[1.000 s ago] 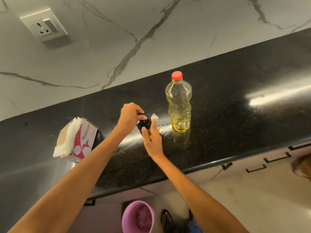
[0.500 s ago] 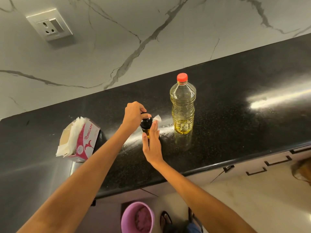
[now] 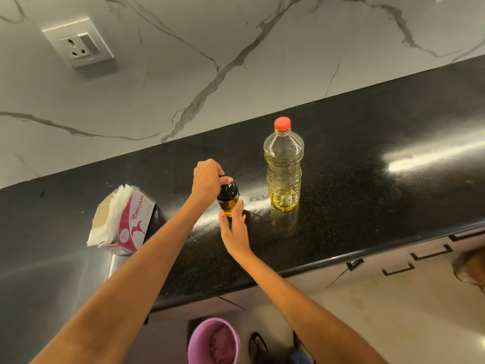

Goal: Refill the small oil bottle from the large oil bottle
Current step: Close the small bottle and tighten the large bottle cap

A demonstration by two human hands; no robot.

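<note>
Over the last second little has changed: the left hand (image 3: 207,179) stays curled over the black cap (image 3: 227,189) of the small oil bottle (image 3: 228,203), while the right hand (image 3: 235,229), fingers straight, presses flat against the bottle's near side. The cap looks still on, so opening is likely unfinished. The large oil bottle (image 3: 284,169) stands capped at the small one's 3 o'clock on the black counter (image 3: 367,206). Hands hide the cap's seam; a white scrap (image 3: 244,198) behind the bottle is unclear.
</note>
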